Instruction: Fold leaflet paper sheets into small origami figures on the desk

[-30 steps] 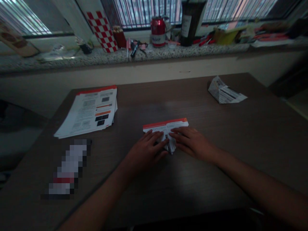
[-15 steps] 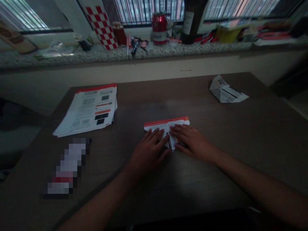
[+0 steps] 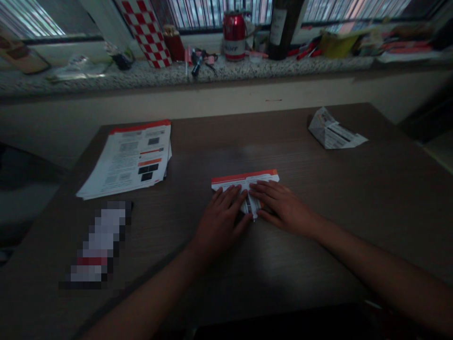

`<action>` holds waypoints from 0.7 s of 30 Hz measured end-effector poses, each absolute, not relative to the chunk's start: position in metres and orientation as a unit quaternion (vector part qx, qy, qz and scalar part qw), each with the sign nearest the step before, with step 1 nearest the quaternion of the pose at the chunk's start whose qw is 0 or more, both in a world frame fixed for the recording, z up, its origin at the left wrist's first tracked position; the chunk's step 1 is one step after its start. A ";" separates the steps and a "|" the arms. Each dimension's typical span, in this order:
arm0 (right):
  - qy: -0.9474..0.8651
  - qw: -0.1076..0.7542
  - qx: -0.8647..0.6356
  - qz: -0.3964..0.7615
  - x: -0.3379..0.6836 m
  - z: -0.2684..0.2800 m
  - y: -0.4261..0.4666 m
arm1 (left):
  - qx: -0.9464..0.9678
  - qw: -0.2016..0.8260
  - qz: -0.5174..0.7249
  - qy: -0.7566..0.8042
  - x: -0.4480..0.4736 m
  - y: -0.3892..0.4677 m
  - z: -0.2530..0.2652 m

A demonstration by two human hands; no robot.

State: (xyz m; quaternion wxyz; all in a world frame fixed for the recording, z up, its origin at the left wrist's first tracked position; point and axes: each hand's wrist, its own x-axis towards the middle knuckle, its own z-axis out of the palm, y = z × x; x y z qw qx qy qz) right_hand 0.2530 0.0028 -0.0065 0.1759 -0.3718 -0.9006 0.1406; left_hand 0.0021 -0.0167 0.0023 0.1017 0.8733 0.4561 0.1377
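Observation:
A folded sheet of printed paper (image 3: 252, 181) with a red band along its far edge lies flat in the middle of the brown table (image 3: 212, 146). Its near side narrows to a point. My left hand (image 3: 222, 215) rests on its left part, fingers stretched out, thumb near the lower tip. On its right part lies my right hand (image 3: 279, 203), fingers extended and flat. Both hands press down without gripping, and they cover much of the folded sides. A strip of the paper shows between them.
A stack of printed sheets (image 3: 130, 158) is at the left, with a pixelated phone-like object (image 3: 101, 243) nearer me. A folded paper piece (image 3: 334, 132) stands at the far right. Behind the table, a granite sill (image 3: 148, 78) carries a red can (image 3: 234, 38), a dark bottle (image 3: 279, 30) and clutter.
The view has shifted slightly, so everything sits a little higher. My left hand's thumb and index finger have moved slightly on the paper; my right hand stays in place.

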 end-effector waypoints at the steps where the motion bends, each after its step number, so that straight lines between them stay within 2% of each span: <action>1: -0.901 0.176 -0.372 0.141 0.253 -0.007 0.003 | 0.872 0.102 0.138 0.458 0.003 -0.017 0.002; 21: -0.902 0.170 -0.372 0.136 0.253 -0.005 0.004 | 0.870 0.099 0.138 0.462 0.004 -0.017 0.003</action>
